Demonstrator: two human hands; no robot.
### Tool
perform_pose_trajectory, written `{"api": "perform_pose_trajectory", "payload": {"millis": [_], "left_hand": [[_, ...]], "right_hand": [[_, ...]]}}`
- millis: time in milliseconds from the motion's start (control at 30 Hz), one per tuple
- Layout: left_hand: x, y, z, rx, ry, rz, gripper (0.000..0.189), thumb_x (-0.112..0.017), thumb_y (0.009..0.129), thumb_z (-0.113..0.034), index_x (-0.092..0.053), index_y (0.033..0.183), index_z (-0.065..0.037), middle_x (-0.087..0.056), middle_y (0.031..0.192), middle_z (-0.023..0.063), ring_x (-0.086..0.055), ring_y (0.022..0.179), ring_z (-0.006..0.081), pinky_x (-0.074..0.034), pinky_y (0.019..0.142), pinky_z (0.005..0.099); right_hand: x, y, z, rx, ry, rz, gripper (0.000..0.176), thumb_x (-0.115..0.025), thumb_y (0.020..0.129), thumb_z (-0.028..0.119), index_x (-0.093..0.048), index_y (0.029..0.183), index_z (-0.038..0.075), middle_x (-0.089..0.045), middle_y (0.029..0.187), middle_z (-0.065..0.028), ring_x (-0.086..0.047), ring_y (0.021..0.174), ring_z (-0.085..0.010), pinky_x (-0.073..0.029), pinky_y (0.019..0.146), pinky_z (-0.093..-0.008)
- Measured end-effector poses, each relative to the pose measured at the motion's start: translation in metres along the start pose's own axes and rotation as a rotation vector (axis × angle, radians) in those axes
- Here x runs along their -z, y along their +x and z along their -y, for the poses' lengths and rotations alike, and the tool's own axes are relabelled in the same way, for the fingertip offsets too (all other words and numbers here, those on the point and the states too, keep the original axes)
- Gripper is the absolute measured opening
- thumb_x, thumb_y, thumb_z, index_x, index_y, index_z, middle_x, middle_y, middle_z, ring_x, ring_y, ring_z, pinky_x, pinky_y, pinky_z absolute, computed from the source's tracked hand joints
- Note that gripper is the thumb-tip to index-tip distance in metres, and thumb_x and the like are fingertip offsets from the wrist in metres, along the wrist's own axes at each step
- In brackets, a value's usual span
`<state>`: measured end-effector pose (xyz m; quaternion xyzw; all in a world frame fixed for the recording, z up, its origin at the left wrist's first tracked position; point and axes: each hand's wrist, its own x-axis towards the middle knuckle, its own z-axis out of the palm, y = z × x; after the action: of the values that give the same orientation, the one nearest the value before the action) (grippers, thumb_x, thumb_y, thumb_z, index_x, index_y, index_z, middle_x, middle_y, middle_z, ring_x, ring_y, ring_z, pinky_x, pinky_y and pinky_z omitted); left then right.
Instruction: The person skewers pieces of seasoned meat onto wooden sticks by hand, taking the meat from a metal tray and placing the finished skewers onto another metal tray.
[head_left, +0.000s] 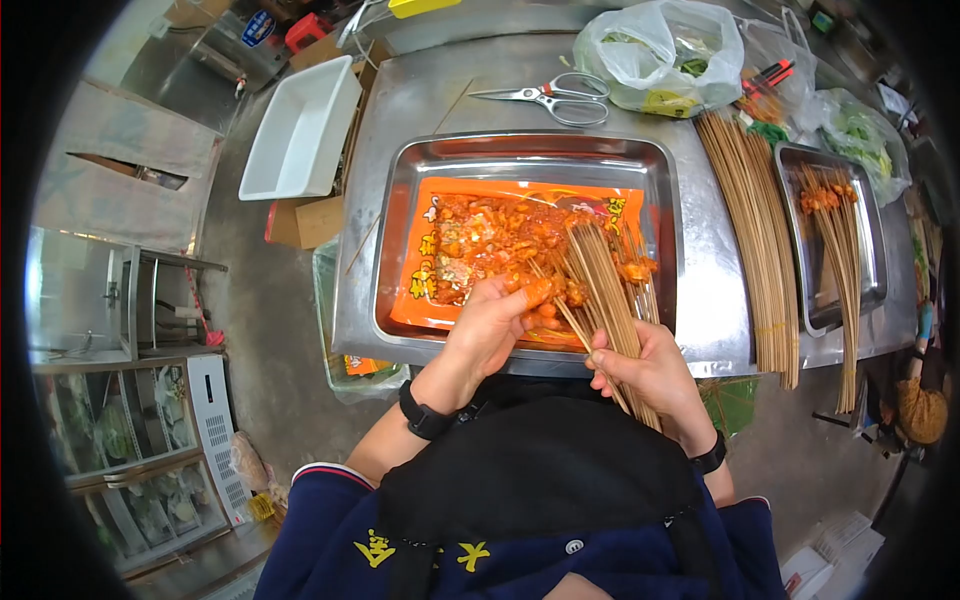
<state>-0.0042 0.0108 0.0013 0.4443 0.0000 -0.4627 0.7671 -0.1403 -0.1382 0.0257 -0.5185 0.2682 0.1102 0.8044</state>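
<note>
My right hand [648, 368] is wrapped round a thick bundle of bamboo skewers [612, 290], their far ends reaching over the steel tray. My left hand [492, 318], its fingertips orange with sauce, pinches a piece of marinated meat [560, 291] at the tip of one skewer. Beneath both hands, an orange printed bag [408, 300] lies in the steel tray [400, 185], with red-orange marinated meat [490, 235] spread on top. Some threaded meat [637, 270] shows just right of the bundle. Fingers partly hide the pinched piece.
Scissors [550, 98] lie behind the tray. Plastic bags of greens [665, 60] stand at the back right. Many loose skewers [750, 250] lie to the right, beside a smaller tray [880, 270] with finished meat skewers [830, 200]. A white bin [300, 135] stands left of the table.
</note>
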Motion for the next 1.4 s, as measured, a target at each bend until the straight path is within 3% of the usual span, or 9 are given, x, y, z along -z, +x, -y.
{"api": "perform_pose_trajectory", "payload": {"millis": [267, 400, 467, 700, 800, 867, 967, 1100, 1400], "left_hand": [[-0.002, -0.003, 0.007, 0.122, 0.141, 0.067, 0.02, -0.06, 0.081, -0.013, -0.057, 0.097, -0.001, -0.061, 0.089, 0.0043, -0.056, 0.073, 0.0097, -0.046, 0.065, 0.0235], [-0.004, 0.0, 0.01, 0.056, 0.145, 0.038, 0.02, -0.059, 0.081, -0.014, -0.058, 0.096, -0.002, -0.061, 0.087, 0.0036, -0.055, 0.071, 0.0087, -0.045, 0.062, 0.0223], [-0.008, 0.003, 0.013, 0.0, 0.23, 0.012, 0.019, -0.057, 0.082, -0.017, -0.06, 0.093, -0.002, -0.061, 0.079, 0.0007, -0.051, 0.065, 0.0049, -0.038, 0.057, 0.0189], [-0.024, 0.016, 0.013, 0.015, 0.216, -0.008, 0.017, -0.056, 0.082, -0.014, -0.06, 0.092, 0.0, -0.062, 0.08, 0.0017, -0.05, 0.063, 0.0041, -0.038, 0.056, 0.0191], [-0.027, 0.027, 0.017, 0.003, 0.161, -0.056, 0.016, -0.056, 0.082, -0.012, -0.058, 0.093, 0.001, -0.061, 0.079, 0.0028, -0.05, 0.063, 0.0042, -0.04, 0.055, 0.0201], [-0.012, 0.041, 0.029, -0.149, 0.501, -0.128, 0.016, -0.055, 0.082, -0.01, -0.056, 0.093, 0.001, -0.06, 0.079, 0.0033, -0.05, 0.063, 0.005, -0.042, 0.056, 0.0211], [-0.011, 0.032, 0.019, -0.323, 0.386, -0.146, 0.015, -0.055, 0.083, -0.011, -0.056, 0.092, 0.001, -0.058, 0.078, 0.0021, -0.05, 0.065, 0.005, -0.042, 0.056, 0.0207], [-0.013, 0.015, -0.002, -0.089, 0.202, -0.021, 0.02, -0.055, 0.085, -0.016, -0.056, 0.098, -0.001, -0.06, 0.084, 0.004, -0.055, 0.071, 0.0084, -0.044, 0.059, 0.0209], [-0.005, 0.019, 0.006, -0.028, 0.136, 0.039, 0.017, -0.055, 0.085, -0.016, -0.058, 0.094, -0.002, -0.06, 0.079, 0.0038, -0.055, 0.065, 0.0081, -0.043, 0.055, 0.0194]], "right_hand": [[0.0, -0.001, 0.0, 0.019, -0.009, -0.027, 0.012, -0.056, 0.08, 0.003, -0.052, 0.091, -0.001, -0.058, 0.074, -0.0069, -0.058, 0.06, -0.0106, -0.049, 0.052, -0.0213], [-0.005, -0.003, 0.004, -0.006, -0.046, -0.076, 0.012, -0.056, 0.08, 0.003, -0.053, 0.091, -0.002, -0.058, 0.076, -0.0066, -0.059, 0.062, -0.0108, -0.048, 0.055, -0.0218], [-0.004, -0.004, -0.003, 0.196, -0.207, -0.12, 0.013, -0.059, 0.077, 0.005, -0.055, 0.089, -0.001, -0.058, 0.076, -0.0059, -0.059, 0.068, -0.0131, -0.047, 0.06, -0.0255], [-0.003, -0.009, 0.012, 0.631, -0.819, -0.251, 0.015, -0.06, 0.073, 0.008, -0.059, 0.086, 0.001, -0.058, 0.08, -0.0077, -0.059, 0.075, -0.0179, -0.045, 0.067, -0.0322], [-0.001, -0.013, 0.017, 0.414, -0.755, -0.168, 0.017, -0.057, 0.078, 0.009, -0.058, 0.092, 0.0, -0.059, 0.085, -0.009, -0.059, 0.073, -0.0166, -0.047, 0.066, -0.0295], [-0.002, -0.007, 0.016, -0.04, -0.076, 0.071, 0.021, -0.054, 0.083, 0.01, -0.054, 0.101, -0.002, -0.06, 0.088, -0.0108, -0.06, 0.074, -0.0154, -0.049, 0.065, -0.026], [0.004, 0.003, 0.009, -0.005, -0.027, 0.072, 0.025, -0.05, 0.086, 0.01, -0.05, 0.107, -0.004, -0.059, 0.091, -0.0124, -0.061, 0.076, -0.0148, -0.05, 0.065, -0.023], [0.006, 0.007, 0.01, -0.03, -0.047, 0.064, 0.025, -0.051, 0.086, 0.01, -0.051, 0.106, -0.004, -0.06, 0.091, -0.0122, -0.061, 0.078, -0.0153, -0.049, 0.065, -0.0233], [0.001, 0.007, 0.013, -0.043, -0.113, 0.035, 0.024, -0.052, 0.085, 0.008, -0.052, 0.106, -0.004, -0.06, 0.088, -0.0115, -0.061, 0.076, -0.0137, -0.049, 0.065, -0.0223]]}}
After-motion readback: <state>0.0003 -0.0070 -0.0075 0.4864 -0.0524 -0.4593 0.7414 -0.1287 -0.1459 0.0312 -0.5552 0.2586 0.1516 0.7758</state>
